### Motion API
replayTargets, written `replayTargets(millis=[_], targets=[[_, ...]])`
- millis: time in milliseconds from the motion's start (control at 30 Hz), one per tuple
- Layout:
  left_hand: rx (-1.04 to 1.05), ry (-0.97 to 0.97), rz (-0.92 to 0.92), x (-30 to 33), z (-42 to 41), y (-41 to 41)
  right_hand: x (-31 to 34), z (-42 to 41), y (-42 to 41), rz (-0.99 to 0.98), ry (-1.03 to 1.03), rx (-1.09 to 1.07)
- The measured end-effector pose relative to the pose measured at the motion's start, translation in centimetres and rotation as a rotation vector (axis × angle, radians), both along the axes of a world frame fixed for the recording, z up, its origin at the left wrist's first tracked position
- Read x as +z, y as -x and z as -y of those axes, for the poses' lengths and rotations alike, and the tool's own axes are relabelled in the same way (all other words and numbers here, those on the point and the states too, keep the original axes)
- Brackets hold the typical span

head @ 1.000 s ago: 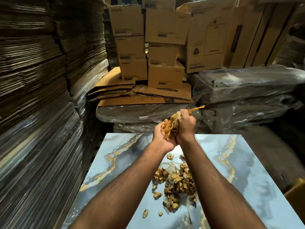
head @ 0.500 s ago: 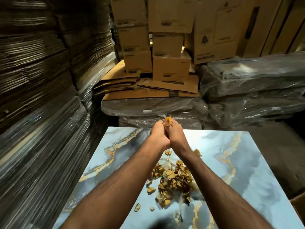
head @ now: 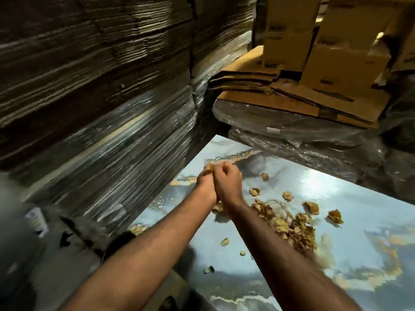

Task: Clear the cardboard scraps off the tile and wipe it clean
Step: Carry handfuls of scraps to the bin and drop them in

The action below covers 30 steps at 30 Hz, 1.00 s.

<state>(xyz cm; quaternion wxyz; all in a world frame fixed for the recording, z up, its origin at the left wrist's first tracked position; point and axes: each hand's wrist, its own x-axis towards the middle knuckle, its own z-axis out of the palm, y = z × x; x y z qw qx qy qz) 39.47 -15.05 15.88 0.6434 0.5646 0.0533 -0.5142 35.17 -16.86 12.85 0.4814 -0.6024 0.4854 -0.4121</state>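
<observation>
A: Where the head view looks down, what do the hands hold?
B: Left hand (head: 205, 184) and right hand (head: 226, 182), pressed together, clench scraps (head: 209, 168) over the tile's (head: 336, 254) left edge.
A: The rest?
B: A pile (head: 292, 227) lies mid-tile, beside stacked cardboard (head: 101, 86).
</observation>
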Motion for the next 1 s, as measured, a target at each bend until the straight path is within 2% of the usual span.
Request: replayTargets(millis=[100,200,400,500,600,733,767,833,900,1000], targets=[[0.039,0.039,-0.032,-0.5,-2.5,-6.1,-1.1,-2.0,-6.3,0.015,0.000,0.119],[0.130,-0.075,0.041,-1.5,-5.5,-12.3,-1.6,-4.8,-12.0,-0.004,-0.047,0.278],[0.251,-0.188,-0.112,-5.1,-14.3,-25.4,-4.0,-12.7,-23.2,-0.219,-0.070,0.531],[0.224,-0.220,-0.195,-7.6,-18.6,-30.8,-6.3,-16.0,-28.5,-0.313,-0.108,0.599],[0.177,-0.209,-0.275,-11.7,-21.8,-34.9,-10.3,-18.4,-33.5,-0.392,-0.198,0.621],[0.249,-0.254,-0.366,-19.3,-24.8,-38.7,-16.8,-21.2,-38.7,-0.510,-0.359,0.652],[0.288,-0.281,-0.379,-21.3,-25.3,-39.2,-19.4,-21.5,-39.7,-0.533,-0.441,0.650],[0.335,-0.336,-0.375,-25.2,-26.3,-39.8,-29.1,-20.9,-40.7,-0.541,-0.632,0.615],[0.395,-0.345,-0.396,-29.1,-27.2,-40.7,-35.4,-20.4,-41.0,-0.521,-0.732,0.607],[0.447,-0.375,-0.430,-34.4,-27.8,-41.8,-33.3,-20.6,-40.8,-0.535,-0.717,0.589]])
